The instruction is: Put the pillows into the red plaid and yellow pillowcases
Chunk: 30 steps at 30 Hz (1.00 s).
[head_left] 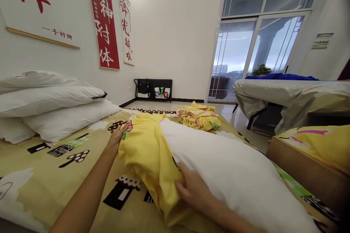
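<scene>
A white pillow (226, 156) lies across the bed, its far left end inside a yellow pillowcase (147, 145). My left hand (118, 134) is closed on the far left side of the case, by a pink and green print. At the case's open edge, my right hand (193, 184) grips the yellow fabric with thumb and fingers, the back of the hand close against the pillow. The near part of the case hangs in loose folds on the patterned bedsheet (90, 185).
White pillows (68, 114) are stacked at the left. A crumpled pile of yellow printed fabric (198, 116) lies beyond the pillow. A cardboard box (306, 167) with yellow fabric stands at the right, near a plastic-covered table (290, 89). A black rack (153, 89) stands by the far wall.
</scene>
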{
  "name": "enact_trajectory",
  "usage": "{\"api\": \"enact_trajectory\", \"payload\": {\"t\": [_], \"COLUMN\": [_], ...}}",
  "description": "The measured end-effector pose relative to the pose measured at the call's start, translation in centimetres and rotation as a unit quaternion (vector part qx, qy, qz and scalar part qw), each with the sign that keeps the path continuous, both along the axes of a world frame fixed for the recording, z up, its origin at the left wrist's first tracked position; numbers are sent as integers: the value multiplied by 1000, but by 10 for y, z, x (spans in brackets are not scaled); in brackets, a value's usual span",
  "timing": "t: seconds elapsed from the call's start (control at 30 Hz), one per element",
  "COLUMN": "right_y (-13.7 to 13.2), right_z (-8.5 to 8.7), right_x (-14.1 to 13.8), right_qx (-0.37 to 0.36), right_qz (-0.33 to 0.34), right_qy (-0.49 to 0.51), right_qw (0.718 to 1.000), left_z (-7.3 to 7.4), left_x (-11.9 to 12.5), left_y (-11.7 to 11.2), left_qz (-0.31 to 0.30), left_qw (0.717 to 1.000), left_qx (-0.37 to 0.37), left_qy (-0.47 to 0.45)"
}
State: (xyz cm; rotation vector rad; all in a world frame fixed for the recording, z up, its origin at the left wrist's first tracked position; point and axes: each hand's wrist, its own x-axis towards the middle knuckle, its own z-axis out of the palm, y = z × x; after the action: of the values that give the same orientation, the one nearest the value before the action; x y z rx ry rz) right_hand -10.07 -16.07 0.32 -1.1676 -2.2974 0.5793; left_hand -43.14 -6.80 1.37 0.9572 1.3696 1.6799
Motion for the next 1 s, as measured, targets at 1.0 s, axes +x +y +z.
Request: {"api": "enact_trajectory", "payload": {"t": [1.0], "right_y": [110], "right_z": [160], "right_x": [83], "right_qx": [446], "right_qz": [-208], "right_qy": [-80], "right_qw": [867], "left_z": [-46], "left_x": [8], "left_y": [-29], "left_qz": [152], "left_qw": [973], "left_qx": [111], "left_qy": [135]}}
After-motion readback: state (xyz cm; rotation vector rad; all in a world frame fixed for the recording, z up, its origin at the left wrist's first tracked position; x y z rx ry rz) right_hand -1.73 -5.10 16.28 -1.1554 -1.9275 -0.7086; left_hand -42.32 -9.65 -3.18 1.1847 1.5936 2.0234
